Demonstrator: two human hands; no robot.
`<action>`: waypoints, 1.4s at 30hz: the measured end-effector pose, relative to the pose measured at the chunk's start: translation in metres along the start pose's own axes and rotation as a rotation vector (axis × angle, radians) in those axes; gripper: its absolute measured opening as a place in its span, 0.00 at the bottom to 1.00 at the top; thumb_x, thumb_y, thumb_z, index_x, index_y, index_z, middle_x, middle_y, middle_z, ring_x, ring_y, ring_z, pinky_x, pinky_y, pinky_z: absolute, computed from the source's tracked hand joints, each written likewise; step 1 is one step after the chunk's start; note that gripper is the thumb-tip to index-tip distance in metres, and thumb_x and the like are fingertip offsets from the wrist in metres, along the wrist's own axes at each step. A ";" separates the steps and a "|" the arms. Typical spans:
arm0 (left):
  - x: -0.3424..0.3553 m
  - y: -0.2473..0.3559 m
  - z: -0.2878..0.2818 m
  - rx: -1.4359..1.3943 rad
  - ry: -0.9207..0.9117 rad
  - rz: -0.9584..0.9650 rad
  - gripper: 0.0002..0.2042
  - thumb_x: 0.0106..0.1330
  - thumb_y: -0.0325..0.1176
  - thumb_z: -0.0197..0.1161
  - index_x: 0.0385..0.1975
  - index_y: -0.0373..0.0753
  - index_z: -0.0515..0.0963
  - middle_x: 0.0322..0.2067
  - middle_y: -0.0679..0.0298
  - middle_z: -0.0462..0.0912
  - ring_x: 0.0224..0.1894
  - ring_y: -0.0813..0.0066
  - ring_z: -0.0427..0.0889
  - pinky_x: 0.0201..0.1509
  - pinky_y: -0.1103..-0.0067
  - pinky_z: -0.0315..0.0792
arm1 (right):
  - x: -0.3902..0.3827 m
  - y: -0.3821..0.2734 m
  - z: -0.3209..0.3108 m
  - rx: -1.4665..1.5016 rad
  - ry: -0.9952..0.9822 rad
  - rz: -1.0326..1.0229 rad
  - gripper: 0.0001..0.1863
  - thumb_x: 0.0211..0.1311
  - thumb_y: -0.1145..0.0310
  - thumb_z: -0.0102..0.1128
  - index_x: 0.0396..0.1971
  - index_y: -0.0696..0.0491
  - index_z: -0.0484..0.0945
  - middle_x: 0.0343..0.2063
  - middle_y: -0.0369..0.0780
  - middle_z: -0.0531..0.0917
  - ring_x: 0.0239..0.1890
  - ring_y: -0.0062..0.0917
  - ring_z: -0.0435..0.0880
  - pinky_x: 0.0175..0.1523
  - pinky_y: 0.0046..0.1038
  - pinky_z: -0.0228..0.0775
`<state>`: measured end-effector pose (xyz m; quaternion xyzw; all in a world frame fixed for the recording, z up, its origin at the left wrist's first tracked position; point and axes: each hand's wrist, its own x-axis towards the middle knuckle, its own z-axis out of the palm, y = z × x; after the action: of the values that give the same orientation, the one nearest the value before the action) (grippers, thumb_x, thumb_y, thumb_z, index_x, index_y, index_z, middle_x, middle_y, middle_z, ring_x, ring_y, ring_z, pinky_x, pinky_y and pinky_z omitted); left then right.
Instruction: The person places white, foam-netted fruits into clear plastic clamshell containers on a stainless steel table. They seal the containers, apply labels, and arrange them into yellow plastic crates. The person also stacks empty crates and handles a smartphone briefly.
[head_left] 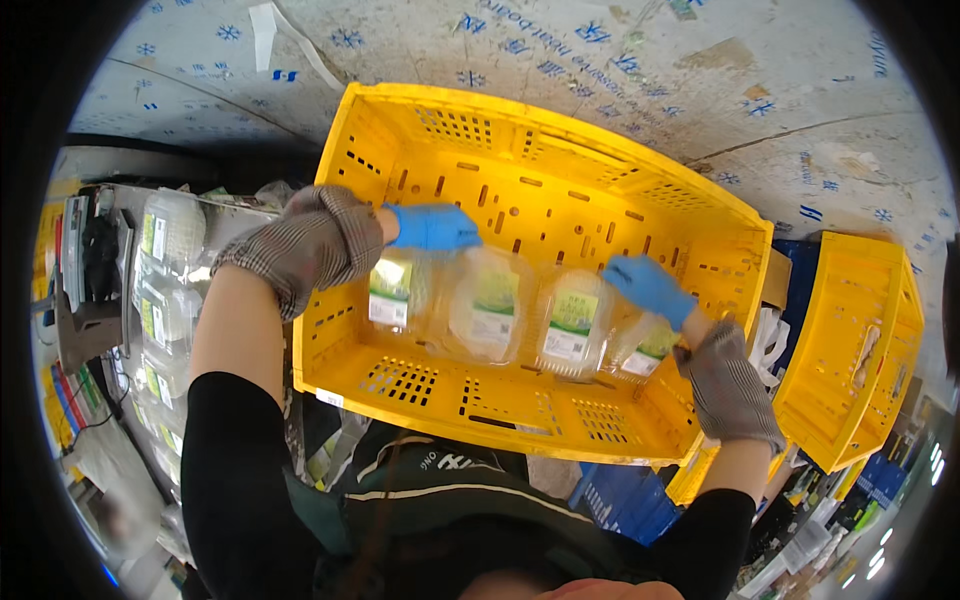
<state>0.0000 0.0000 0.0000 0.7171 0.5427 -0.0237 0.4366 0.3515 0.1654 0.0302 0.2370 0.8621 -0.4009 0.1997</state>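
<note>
Both of my hands wear blue gloves, with checked sleeve covers at the wrists. My left hand (430, 228) is open, fingers extended over the upper edges of clear plastic packs with green-and-white labels, nearest the middle-left pack (482, 310). My right hand (640, 280) is open, its fingers above the right-hand packs (568, 325). These packs sit in a row in a large yellow crate (560, 140). Another pack (390, 295) lies at the left end of the row, and one at the right (645, 350) is partly tilted. Whether my fingertips touch them I cannot tell.
More labelled clear packs (160, 330) line a surface on the left, beside tools and cords. Another yellow crate (845, 310) stands at the right, with blue crates (625, 505) below. A pale, printed, scuffed surface (660, 60) runs behind the crate.
</note>
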 end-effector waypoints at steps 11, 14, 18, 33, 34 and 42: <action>-0.042 0.049 0.073 0.042 0.348 -0.002 0.14 0.61 0.40 0.54 0.33 0.36 0.80 0.32 0.47 0.80 0.35 0.50 0.79 0.43 0.63 0.73 | 0.009 0.043 0.039 -0.446 -0.403 -0.046 0.18 0.56 0.60 0.59 0.43 0.53 0.80 0.40 0.49 0.81 0.43 0.37 0.81 0.51 0.34 0.69; -0.152 0.112 0.025 -0.397 0.751 0.165 0.19 0.66 0.43 0.54 0.51 0.38 0.73 0.48 0.51 0.76 0.48 0.58 0.76 0.53 0.69 0.70 | 0.032 -0.142 -0.047 -0.117 -0.165 -0.236 0.16 0.58 0.62 0.59 0.43 0.55 0.79 0.38 0.45 0.82 0.42 0.34 0.81 0.47 0.32 0.70; -0.342 0.086 0.012 -0.678 1.321 -0.002 0.17 0.66 0.40 0.56 0.49 0.38 0.75 0.48 0.57 0.77 0.49 0.63 0.76 0.55 0.71 0.69 | 0.126 -0.372 -0.093 -0.064 -0.015 -0.718 0.11 0.61 0.70 0.56 0.40 0.59 0.77 0.35 0.44 0.80 0.38 0.32 0.79 0.44 0.28 0.69; -0.665 -0.077 0.197 -0.617 1.018 -1.023 0.20 0.70 0.45 0.45 0.49 0.38 0.75 0.44 0.54 0.80 0.46 0.57 0.78 0.54 0.70 0.69 | 0.413 -0.723 0.127 -0.669 -0.780 -1.025 0.18 0.66 0.60 0.45 0.49 0.52 0.75 0.44 0.48 0.79 0.45 0.40 0.78 0.53 0.33 0.68; -0.666 -0.070 0.193 -0.525 0.854 -1.134 0.19 0.70 0.44 0.46 0.47 0.36 0.75 0.42 0.52 0.80 0.45 0.57 0.78 0.51 0.70 0.70 | 0.405 -0.729 0.124 -0.726 -0.764 -1.023 0.17 0.66 0.60 0.45 0.49 0.52 0.75 0.44 0.48 0.79 0.45 0.40 0.78 0.52 0.33 0.68; -0.663 -0.084 0.208 -1.131 1.142 -0.730 0.18 0.70 0.44 0.48 0.42 0.33 0.75 0.28 0.63 0.76 0.30 0.78 0.70 0.40 0.79 0.70 | 0.392 -0.736 0.109 -0.816 -0.690 -1.097 0.15 0.67 0.63 0.45 0.43 0.59 0.74 0.36 0.52 0.79 0.38 0.45 0.78 0.46 0.35 0.69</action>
<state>-0.2473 -0.6352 0.1578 0.0779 0.8036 0.4725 0.3536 -0.3665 -0.2393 0.1946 -0.4559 0.8249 -0.1439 0.3017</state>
